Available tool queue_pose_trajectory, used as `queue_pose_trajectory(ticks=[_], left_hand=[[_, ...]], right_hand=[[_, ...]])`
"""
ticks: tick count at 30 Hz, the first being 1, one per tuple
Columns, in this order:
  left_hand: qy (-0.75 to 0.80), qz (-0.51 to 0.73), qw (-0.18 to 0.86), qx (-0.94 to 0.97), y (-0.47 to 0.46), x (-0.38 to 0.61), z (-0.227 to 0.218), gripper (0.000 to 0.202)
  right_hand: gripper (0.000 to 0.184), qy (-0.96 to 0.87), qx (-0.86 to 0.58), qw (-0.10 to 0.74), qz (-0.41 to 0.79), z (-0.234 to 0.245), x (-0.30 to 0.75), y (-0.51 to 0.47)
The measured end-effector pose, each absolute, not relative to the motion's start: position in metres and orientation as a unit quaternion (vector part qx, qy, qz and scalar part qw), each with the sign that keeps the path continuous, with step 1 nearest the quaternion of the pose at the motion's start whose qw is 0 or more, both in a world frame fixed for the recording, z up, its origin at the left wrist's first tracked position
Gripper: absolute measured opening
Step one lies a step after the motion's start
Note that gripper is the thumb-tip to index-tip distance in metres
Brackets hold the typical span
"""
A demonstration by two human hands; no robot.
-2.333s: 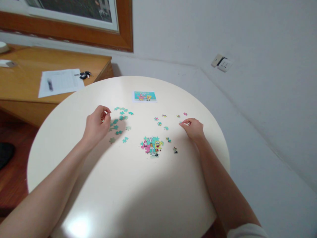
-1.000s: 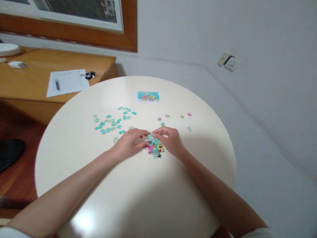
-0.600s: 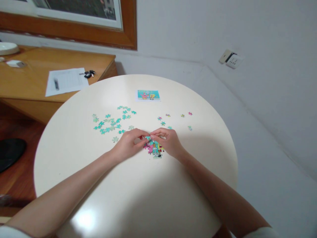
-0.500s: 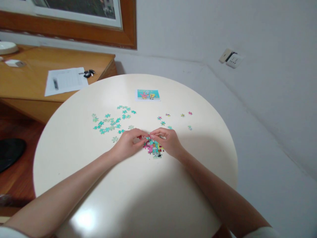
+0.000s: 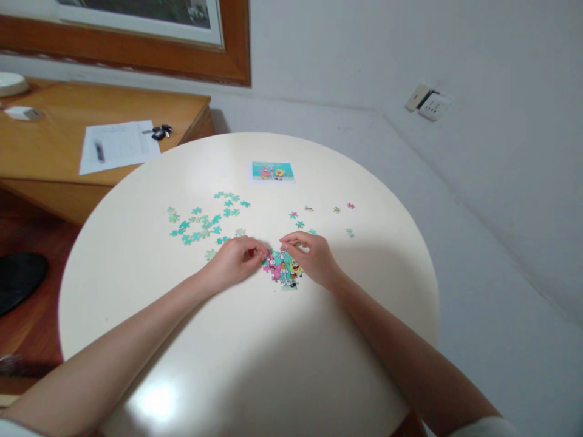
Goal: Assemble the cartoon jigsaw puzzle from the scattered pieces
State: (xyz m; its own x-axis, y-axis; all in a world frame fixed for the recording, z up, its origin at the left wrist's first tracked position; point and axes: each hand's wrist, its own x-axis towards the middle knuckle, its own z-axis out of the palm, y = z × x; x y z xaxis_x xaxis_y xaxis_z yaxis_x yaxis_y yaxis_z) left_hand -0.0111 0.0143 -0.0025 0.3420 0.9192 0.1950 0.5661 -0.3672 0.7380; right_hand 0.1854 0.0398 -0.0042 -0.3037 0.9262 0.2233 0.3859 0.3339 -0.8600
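A small, partly joined cartoon jigsaw lies in the middle of a round cream table. My left hand rests at its left edge with fingers curled and fingertips touching the puzzle. My right hand sits at its upper right, thumb and forefinger pinched over the top edge; what they hold is too small to make out. Several loose teal pieces lie to the left. A few loose pieces are scattered behind my right hand. A reference picture card lies farther back.
A wooden desk stands at the left with a sheet of paper and keys. A framed picture hangs on the wall. A wall socket is at the right. A dark object lies on the floor.
Both hands came in from the loose pieces to the joined puzzle. Since half a second ago the left fingers have drawn slightly back from the right ones.
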Motion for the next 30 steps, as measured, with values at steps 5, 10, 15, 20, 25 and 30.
queue_pose_trajectory(ticks=[5, 10, 15, 20, 25, 30], left_hand=[[0.477, 0.295, 0.294, 0.774, 0.0146, -0.0121, -0.0030, 0.019], [0.473, 0.290, 0.292, 0.779, 0.0143, -0.0127, -0.0012, 0.019], [0.471, 0.286, 0.293, 0.781, 0.0145, -0.0125, -0.0005, 0.020], [0.468, 0.279, 0.296, 0.784, 0.0158, -0.0122, -0.0010, 0.021], [0.451, 0.284, 0.294, 0.794, 0.0163, -0.0116, 0.0010, 0.021], [0.468, 0.284, 0.292, 0.784, 0.0157, -0.0125, -0.0009, 0.018]], right_hand=[[0.009, -0.726, -0.453, 0.375, 0.356, -0.0041, 0.1862, 0.0389], [0.010, -0.733, -0.452, 0.369, 0.351, -0.0061, 0.1866, 0.0389], [0.012, -0.751, -0.447, 0.349, 0.339, -0.0067, 0.1876, 0.0389], [0.013, -0.771, -0.442, 0.311, 0.336, -0.0061, 0.1878, 0.0399], [0.014, -0.784, -0.431, 0.299, 0.331, -0.0088, 0.1876, 0.0417], [0.014, -0.790, -0.423, 0.300, 0.328, -0.0124, 0.1878, 0.0429]])
